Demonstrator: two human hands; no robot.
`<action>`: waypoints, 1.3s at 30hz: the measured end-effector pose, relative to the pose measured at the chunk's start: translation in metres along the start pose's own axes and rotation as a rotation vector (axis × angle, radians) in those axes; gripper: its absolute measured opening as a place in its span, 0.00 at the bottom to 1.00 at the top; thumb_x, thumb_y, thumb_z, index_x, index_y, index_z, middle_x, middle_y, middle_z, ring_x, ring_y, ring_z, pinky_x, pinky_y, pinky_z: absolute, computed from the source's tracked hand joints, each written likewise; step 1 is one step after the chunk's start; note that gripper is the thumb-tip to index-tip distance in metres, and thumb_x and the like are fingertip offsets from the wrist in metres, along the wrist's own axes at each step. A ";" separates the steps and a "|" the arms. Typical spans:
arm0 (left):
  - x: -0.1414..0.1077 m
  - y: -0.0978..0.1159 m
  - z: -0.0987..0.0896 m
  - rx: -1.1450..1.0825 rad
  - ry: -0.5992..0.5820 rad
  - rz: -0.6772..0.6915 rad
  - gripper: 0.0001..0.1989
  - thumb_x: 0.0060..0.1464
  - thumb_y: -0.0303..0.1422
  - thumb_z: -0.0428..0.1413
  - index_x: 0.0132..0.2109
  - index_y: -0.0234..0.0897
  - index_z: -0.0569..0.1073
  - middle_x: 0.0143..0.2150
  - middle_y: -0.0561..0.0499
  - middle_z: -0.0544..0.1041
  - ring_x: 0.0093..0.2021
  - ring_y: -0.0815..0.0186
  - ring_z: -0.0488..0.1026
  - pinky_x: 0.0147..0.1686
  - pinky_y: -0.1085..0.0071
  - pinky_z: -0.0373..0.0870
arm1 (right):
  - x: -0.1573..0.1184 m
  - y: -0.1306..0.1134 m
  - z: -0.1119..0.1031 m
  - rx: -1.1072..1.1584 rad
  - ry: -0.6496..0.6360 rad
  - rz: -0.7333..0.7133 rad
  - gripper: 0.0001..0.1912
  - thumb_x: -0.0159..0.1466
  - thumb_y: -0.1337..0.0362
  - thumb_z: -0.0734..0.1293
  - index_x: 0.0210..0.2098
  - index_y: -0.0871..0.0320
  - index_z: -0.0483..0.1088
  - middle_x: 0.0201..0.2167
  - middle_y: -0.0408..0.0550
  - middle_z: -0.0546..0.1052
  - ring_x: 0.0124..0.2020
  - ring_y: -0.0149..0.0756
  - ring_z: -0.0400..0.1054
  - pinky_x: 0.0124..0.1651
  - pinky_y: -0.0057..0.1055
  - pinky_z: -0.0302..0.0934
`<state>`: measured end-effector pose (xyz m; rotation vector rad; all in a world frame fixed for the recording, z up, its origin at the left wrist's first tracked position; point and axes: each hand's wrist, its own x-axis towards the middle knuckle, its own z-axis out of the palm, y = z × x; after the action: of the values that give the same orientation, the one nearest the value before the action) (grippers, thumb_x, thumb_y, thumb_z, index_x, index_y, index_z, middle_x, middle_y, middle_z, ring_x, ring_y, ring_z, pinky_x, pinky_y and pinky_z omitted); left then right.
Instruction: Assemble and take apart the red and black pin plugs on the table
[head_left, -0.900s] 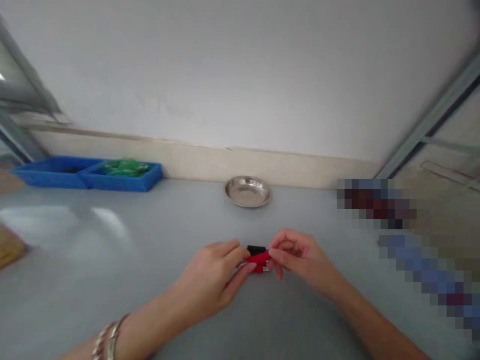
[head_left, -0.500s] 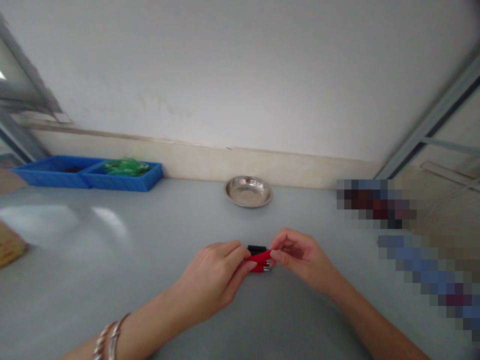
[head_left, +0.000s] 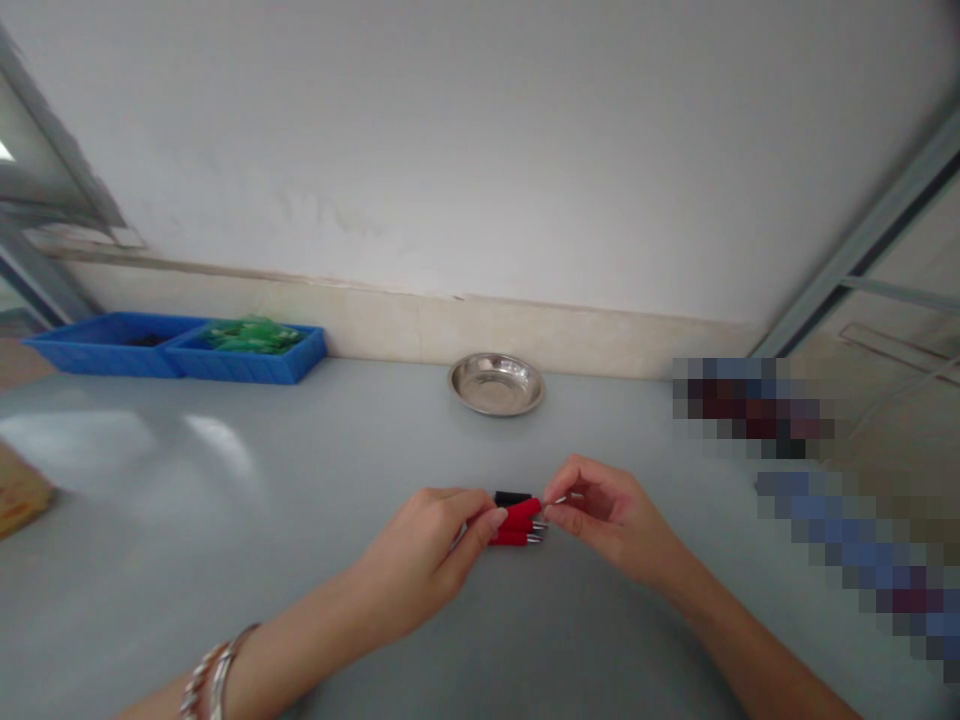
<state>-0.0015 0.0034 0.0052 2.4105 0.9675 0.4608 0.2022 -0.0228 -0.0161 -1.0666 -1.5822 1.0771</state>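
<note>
Compared with 0.5 s ago, the left hand (head_left: 420,545) has drawn back slightly, so more of the red barrels below its thumb shows. The right hand (head_left: 600,505) sits a touch farther out, and a slim metal piece (head_left: 557,501) is now plain between its fingertips. For the work in hand, this suggests attention is on the end of the held red barrel (head_left: 523,510), though whether barrel and metal piece are joined is too small to tell.

The left grip is closed, thumb against fingers, clamped on the rear of that red barrel, which points toward the right grip. The right grip is pinched nearly together on the metal piece, just beyond the barrel's front end.

Just below the held barrel, nearer the wearer, lie 2 other red barrels (head_left: 510,538) with metal tips (head_left: 534,539); just beyond it is a black barrel (head_left: 513,497). Farther out from both grips, a metal dish (head_left: 496,396) stands on the worktop (head_left: 360,430), and blue trays (head_left: 244,369) sit well to the left grip's far left.
</note>
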 end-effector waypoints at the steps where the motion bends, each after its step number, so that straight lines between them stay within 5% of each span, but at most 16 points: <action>1: 0.000 0.000 0.000 -0.004 -0.003 -0.005 0.16 0.62 0.36 0.42 0.31 0.36 0.69 0.25 0.53 0.71 0.25 0.70 0.67 0.26 0.75 0.59 | 0.000 0.000 0.000 -0.006 0.004 -0.001 0.05 0.56 0.64 0.66 0.27 0.59 0.65 0.25 0.41 0.68 0.27 0.28 0.62 0.30 0.25 0.57; 9: -0.005 0.002 -0.005 0.115 -0.129 0.127 0.07 0.57 0.32 0.49 0.39 0.38 0.71 0.34 0.51 0.74 0.32 0.66 0.70 0.33 0.73 0.63 | 0.004 0.009 -0.007 -0.469 0.218 0.053 0.03 0.58 0.66 0.61 0.30 0.58 0.64 0.22 0.40 0.68 0.22 0.28 0.58 0.27 0.26 0.53; 15: -0.004 0.004 -0.007 0.254 -0.224 0.192 0.06 0.54 0.31 0.49 0.37 0.38 0.71 0.35 0.49 0.73 0.32 0.63 0.71 0.33 0.70 0.66 | 0.007 0.014 -0.011 -0.806 0.199 0.108 0.04 0.57 0.70 0.59 0.28 0.59 0.64 0.22 0.43 0.70 0.24 0.31 0.62 0.29 0.27 0.53; 28: -0.005 0.007 -0.009 0.417 -0.213 0.162 0.05 0.51 0.31 0.52 0.35 0.39 0.71 0.36 0.48 0.72 0.34 0.60 0.71 0.33 0.66 0.68 | 0.006 0.018 -0.014 -0.945 0.102 0.245 0.08 0.56 0.76 0.59 0.27 0.59 0.65 0.21 0.45 0.70 0.24 0.33 0.64 0.29 0.27 0.52; 39: -0.004 0.008 -0.009 0.462 -0.236 0.142 0.06 0.49 0.31 0.53 0.37 0.38 0.71 0.38 0.47 0.72 0.33 0.59 0.71 0.33 0.63 0.70 | 0.005 0.019 -0.014 -0.969 0.072 0.269 0.03 0.59 0.71 0.60 0.31 0.60 0.65 0.21 0.44 0.69 0.24 0.33 0.63 0.29 0.27 0.52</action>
<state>-0.0043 -0.0016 0.0171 2.8767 0.8732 -0.0107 0.2178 -0.0107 -0.0300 -1.9631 -1.9752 0.3667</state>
